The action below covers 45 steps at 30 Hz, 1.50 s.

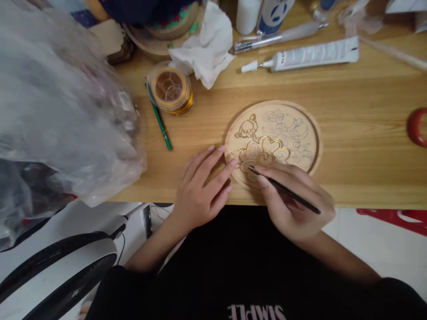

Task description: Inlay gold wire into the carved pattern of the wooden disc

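A round wooden plate [315, 133] with a raised rim lies near the table's front edge. Pencilled flowers and figures cover its face, and gold wire [267, 138] follows some of the lines. My right hand [293, 200] is closed around slim black tweezers [293, 194], their tips down at the lower middle of the drawing. My left hand [203, 186] rests at the plate's left edge, fingers spread, with the index fingertip on the plate. Whatever the tweezer tips may pinch is too small to make out.
Left of the plate are a spool of gold wire [171, 89] and a green pen [162, 124]. Behind lie a crumpled tissue [210, 49], a glue tube [313, 55] and a clear pen [280, 38]. A large plastic bag [66, 98] fills the left; a red ring [416, 126] sits right.
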Available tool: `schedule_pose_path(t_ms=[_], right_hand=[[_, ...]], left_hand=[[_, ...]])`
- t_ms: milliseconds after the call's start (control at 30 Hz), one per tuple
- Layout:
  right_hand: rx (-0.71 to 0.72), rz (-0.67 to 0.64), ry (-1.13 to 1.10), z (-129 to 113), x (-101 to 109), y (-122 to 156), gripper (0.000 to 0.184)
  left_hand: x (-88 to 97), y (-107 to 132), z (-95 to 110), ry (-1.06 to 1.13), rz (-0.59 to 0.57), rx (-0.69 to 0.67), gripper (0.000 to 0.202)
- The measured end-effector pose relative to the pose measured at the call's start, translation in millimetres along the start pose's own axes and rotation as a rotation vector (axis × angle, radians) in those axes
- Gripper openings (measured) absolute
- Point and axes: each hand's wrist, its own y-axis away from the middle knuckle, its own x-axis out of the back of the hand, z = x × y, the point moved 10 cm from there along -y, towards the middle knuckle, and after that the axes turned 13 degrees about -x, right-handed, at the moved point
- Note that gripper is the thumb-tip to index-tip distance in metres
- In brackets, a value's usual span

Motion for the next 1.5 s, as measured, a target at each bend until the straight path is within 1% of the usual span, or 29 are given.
schedule_pose_path(t_ms=[100,267,333,400,567,733,1000,1100,1167,1200,1267,1333,1433,1500], right_hand=[[0.033,0.107,-0.008,4,16,0,0.036],[0.089,0.3,-0.024,18,46,0,0.039],[0.094,0.353,-0.033,23,53,0,0.038],[0.086,0.37,-0.058,27,56,0,0.037],[0.087,0.375,-0.094,27,55,1,0.032],[0.081,0.368,-0.117,31,56,1,0.028],[0.12,0.359,-0.169,29,56,1,0.031],[0.12,0.359,-0.2,31,57,2,0.031],[0.077,0.362,-0.243,36,58,0,0.026],[0.025,0.365,-0.281,42,59,-1,0.023],[-0.106,0.359,-0.364,56,61,-6,0.015],[-0.211,0.327,-0.414,68,61,-11,0.009],[-0.257,0.26,-0.418,73,61,-15,0.009],[-0.285,0.229,-0.413,77,62,-13,0.013]], left_hand=[[-1.4,2,0,0.009,-0.013,0.001,0.047],[-6.1,2,8,-0.134,-0.047,-0.058,0.052],[-6.7,1,9,-0.174,-0.046,-0.067,0.052],[-6.9,1,11,-0.202,-0.042,-0.075,0.051],[-7.5,1,15,-0.273,-0.037,-0.089,0.053],[-8.6,4,12,-0.24,-0.04,-0.051,0.054],[-11.3,2,13,-0.242,-0.079,-0.057,0.051],[-11.6,4,11,-0.234,-0.086,-0.052,0.052],[-10.3,5,8,-0.189,-0.081,-0.029,0.054],[-8.3,5,7,-0.156,-0.065,-0.01,0.056],[-1.5,5,5,-0.081,-0.002,0.063,0.06],[5.1,6,4,-0.012,0.079,0.168,0.062],[4.1,3,3,0.108,0.159,0.302,0.062],[-0.7,-2,2,0.18,0.195,0.323,0.063]])
